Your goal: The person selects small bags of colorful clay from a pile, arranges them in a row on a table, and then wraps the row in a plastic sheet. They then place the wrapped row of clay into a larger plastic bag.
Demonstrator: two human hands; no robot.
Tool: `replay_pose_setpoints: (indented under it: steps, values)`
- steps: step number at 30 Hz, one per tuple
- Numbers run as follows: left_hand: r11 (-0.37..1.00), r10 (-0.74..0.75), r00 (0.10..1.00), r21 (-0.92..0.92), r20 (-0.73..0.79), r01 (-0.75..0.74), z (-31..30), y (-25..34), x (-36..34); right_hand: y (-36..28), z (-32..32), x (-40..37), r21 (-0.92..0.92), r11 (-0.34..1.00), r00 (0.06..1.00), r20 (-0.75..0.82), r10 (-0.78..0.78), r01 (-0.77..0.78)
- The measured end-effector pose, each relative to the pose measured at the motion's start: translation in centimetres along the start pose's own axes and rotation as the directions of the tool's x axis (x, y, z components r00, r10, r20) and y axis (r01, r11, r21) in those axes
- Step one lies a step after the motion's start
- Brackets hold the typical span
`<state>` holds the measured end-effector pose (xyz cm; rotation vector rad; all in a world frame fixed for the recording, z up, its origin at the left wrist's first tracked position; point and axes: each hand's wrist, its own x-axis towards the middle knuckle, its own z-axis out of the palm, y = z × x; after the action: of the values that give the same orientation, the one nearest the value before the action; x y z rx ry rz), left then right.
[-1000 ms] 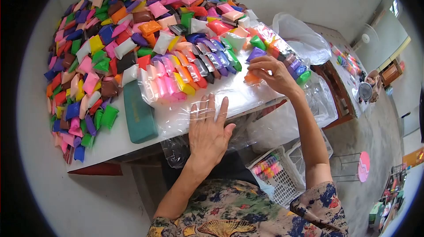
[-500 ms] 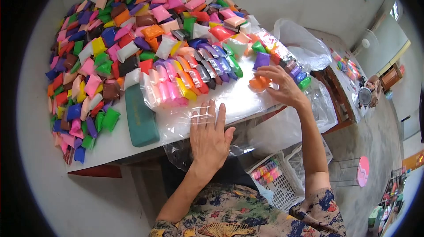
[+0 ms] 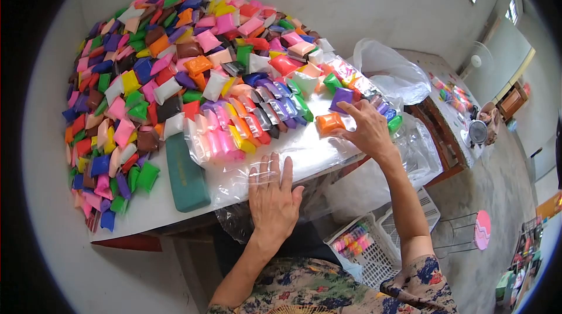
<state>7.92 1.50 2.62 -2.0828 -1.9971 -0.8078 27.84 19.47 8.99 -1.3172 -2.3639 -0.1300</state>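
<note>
at table edge [image 3: 153, 215], left hand [image 3: 272, 195] flat, seemingly on plastic [image 3: 319, 149]

Packet heap [image 3: 175, 50] at back of table [image 3: 146, 207], case [image 3: 186, 170] left of bagged packet row [image 3: 252, 120], baskets [image 3: 380, 243] below.

Left hand [image 3: 270, 194]: lay flat, palm down, low and near the body.
Left fingers [image 3: 270, 167]: were straight and close together, pointing away from the body; thumb set out to the right.
Left forearm [image 3: 243, 264]: was bare, rising from the lower edge of view, wrist straight.
Right hand [image 3: 366, 129]: was held farther out and to the right of the left one, palm down, knuckles raised.
Right fingers [image 3: 351, 109]: were curved, with tips pointing left; the closure of the pinch could not be determined.
Right forearm [image 3: 405, 200]: was bare, extended forward, elbow bent.
</note>
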Motion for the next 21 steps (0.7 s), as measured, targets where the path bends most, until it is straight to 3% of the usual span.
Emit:
replay_pose_setpoints:
  steps: [3, 10, 14, 17, 21]
  values:
    - [1.0, -0.003, 1.0, 0.004, 0.008, 0.003, -0.1, 0.1, 0.0, 0.0, 0.5, 0.3, -0.035, 0.998, 0.998, 0.035, 0.046, -0.045]
    - [1.0, 0.0, 1.0, 0.02, 0.021, 0.0, 0.2, 0.0, 0.0, 1.8, 1.8, 1.9, 0.27, 0.957, 0.987, 0.084, -0.135, 0.108]
    - [0.999, 0.008, 1.0, 0.045, 0.015, -0.009, 0.2, 0.1, -0.1, 1.3, 1.2, 2.2, 0.327, 0.943, 0.989, 0.104, -0.105, 0.065]
    - [0.998, 0.01, 1.0, 0.06, 0.008, -0.011, 0.2, 0.0, -0.1, 1.1, 1.1, 3.2, 0.401, 0.915, 0.98, 0.196, -0.029, -0.053]
    - [0.998, 0.01, 1.0, 0.059, 0.0, -0.01, 0.4, 0.0, -0.2, 0.1, 1.0, 3.9, 0.296, 0.954, 0.973, 0.23, -0.03, -0.041]
